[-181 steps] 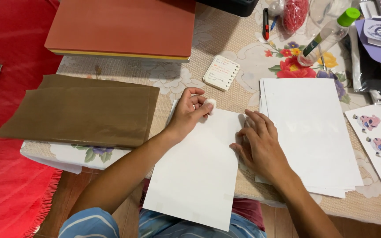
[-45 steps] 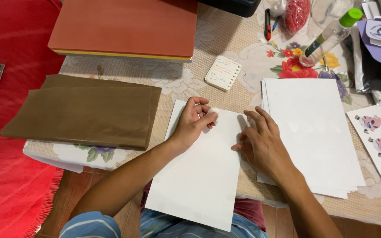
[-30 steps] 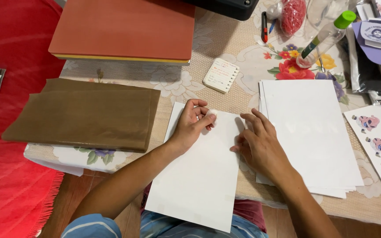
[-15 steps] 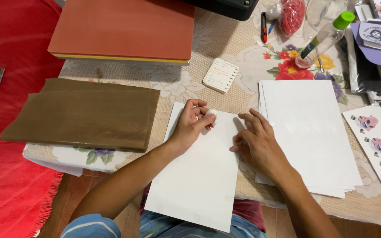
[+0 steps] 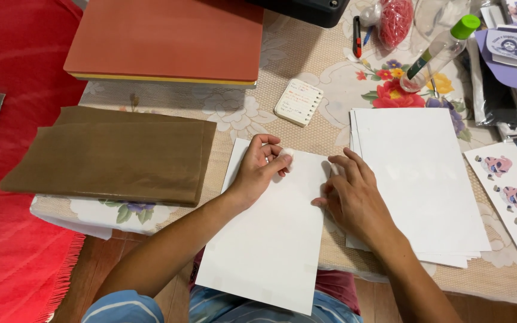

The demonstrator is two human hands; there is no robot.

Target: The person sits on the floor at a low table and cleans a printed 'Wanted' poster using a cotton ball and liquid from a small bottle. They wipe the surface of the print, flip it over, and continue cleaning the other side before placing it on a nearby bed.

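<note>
White sheet of paper (image 5: 273, 236) lies on the surface (image 5: 306, 66), overhanging its near edge beside a paper stack (image 5: 420, 179). Left hand (image 5: 259, 170) pinches the sheet's top edge, fingers closed on it; right hand (image 5: 354, 197) rests flat, open. Thin and light, it likely creases easily; edges seem best.

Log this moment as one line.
left hand: pinching white paper sheet top | right hand: flat on sheet edge | beside: white paper stack
</note>
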